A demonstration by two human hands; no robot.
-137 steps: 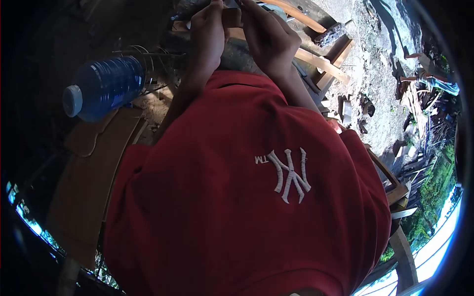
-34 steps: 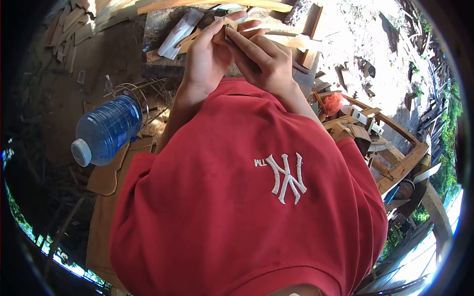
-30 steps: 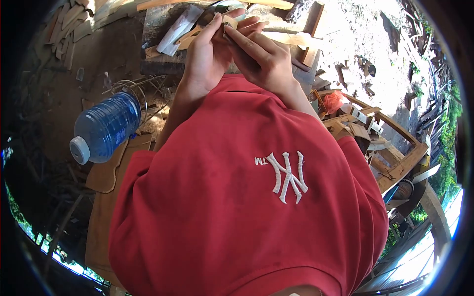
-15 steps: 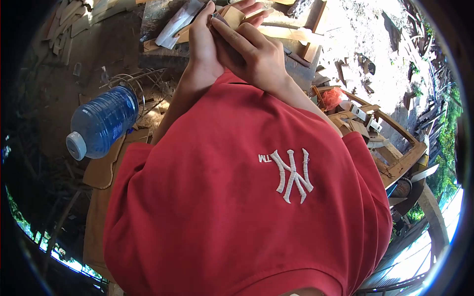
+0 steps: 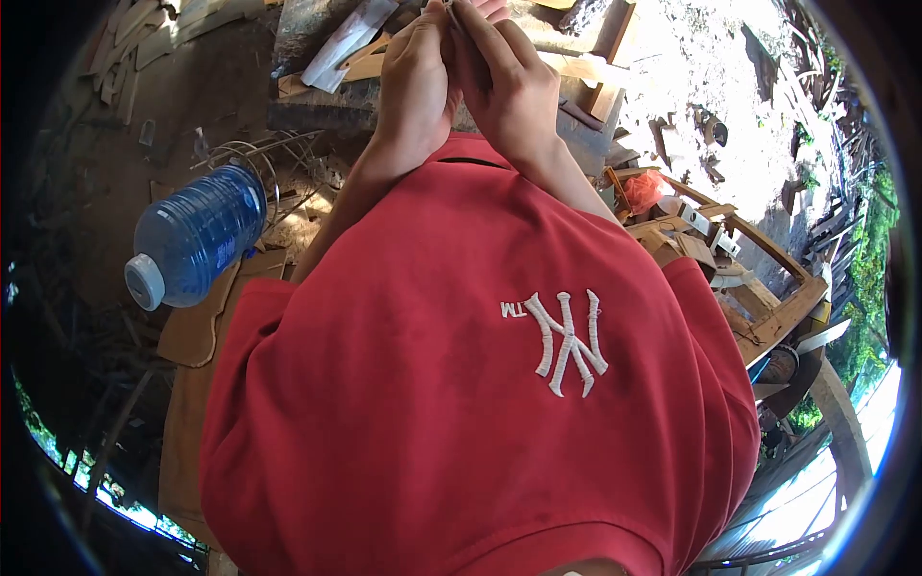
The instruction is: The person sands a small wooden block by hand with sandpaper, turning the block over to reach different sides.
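The left hand (image 5: pixel 415 94) and right hand (image 5: pixel 514 94) meet at the top edge of the view, palms turned inward, with a small piece (image 5: pixel 448 9) between their fingertips. Only a sliver of it shows, just beside the left thumb and the right forefinger; the fingers and the edge of the view hide the rest. The digits are drawn close around it, but I cannot tell whether either hand truly pinches it or merely touches it. Under and beyond the grip is a cluttered worktable (image 5: pixel 322 117). Near the grip, to its left, a long pale strip (image 5: pixel 349 44) lies aslant on it; to the right of the grip stands a wooden frame (image 5: pixel 607 69). Well apart, below and left of the grip, a large blue bottle (image 5: pixel 200 235) lies tilted, and below and right is a reddish bag (image 5: pixel 644 191)
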